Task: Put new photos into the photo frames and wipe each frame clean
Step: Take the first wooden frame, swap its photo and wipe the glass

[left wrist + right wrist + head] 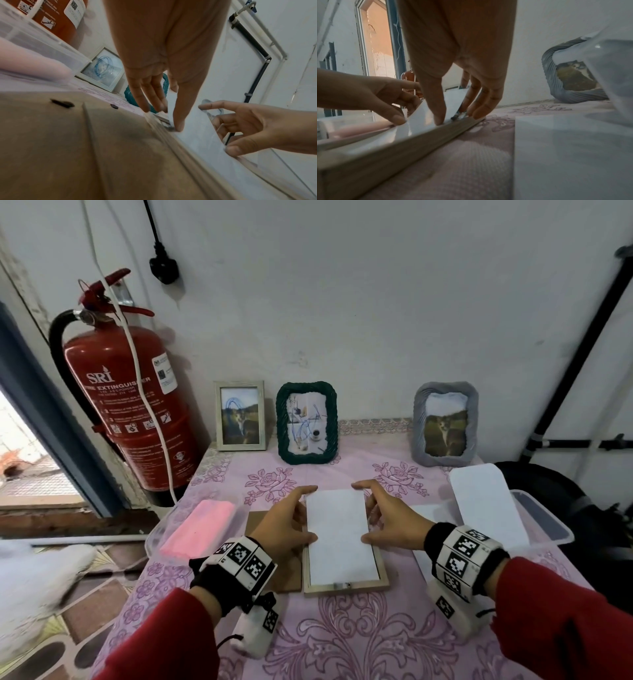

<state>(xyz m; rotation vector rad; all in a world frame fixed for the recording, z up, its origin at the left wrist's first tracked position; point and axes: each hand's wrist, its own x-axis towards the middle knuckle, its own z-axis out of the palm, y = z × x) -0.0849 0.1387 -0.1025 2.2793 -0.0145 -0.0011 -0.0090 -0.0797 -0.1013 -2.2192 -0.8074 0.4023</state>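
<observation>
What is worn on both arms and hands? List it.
Both arms wear red sleeves. Each wrist carries a black strap with a white block band of black-and-white square markers; a white marked unit hangs beneath. The left hand and right hand are bare.

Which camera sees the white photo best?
The head view: it shows the whole photo lying white side up in the frame, a hand on each side. The left wrist view shows only a slanted strip of it, and the right wrist view only a shiny sliver by the fingertips.
</observation>
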